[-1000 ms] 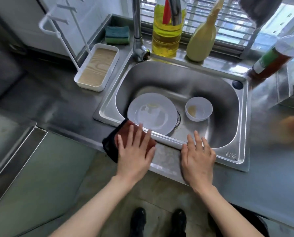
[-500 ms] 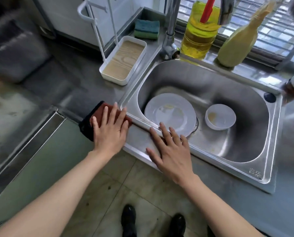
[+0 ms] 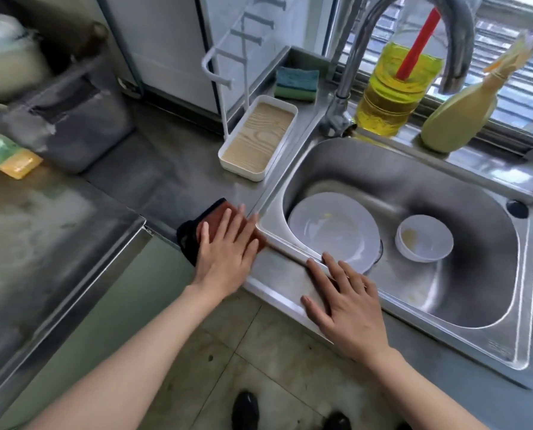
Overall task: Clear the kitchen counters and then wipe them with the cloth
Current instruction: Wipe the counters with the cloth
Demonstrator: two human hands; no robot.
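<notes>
Nearest, two dark shoes (image 3: 246,409) stand on the tiled floor, the right one cut off by the bottom edge of the frame. Both forearms reach up from there. The right hand (image 3: 349,302) lies flat and open, fingers spread, on the front edge of the counter (image 3: 172,172), its fingertips touching the front rim of the sink (image 3: 525,293); it holds nothing. The left hand (image 3: 226,251) is also flat and open, palm down, pressing on the cloth (image 3: 197,229) at the counter's front edge, just beside the sink's left front corner. The hand hides most of the cloth; what shows is a rust-red face with a dark, nearly black border bunched out to the left. In the basin lie a white plate (image 3: 333,228), partly hidden behind the rim, and a small white bowl (image 3: 425,238), apart from it. Farther back on the counter stands a white tray (image 3: 259,141) with a wood-grain inner face, and a teal-and-green sponge (image 3: 296,83) near the back corner. The far left is blurred: a grey container (image 3: 72,119) and a green-and-yellow packet (image 3: 9,156), unreadable. The faucet (image 3: 345,88), a yellow bottle (image 3: 395,85) and a cream spray bottle (image 3: 463,116) line the back edge.
</notes>
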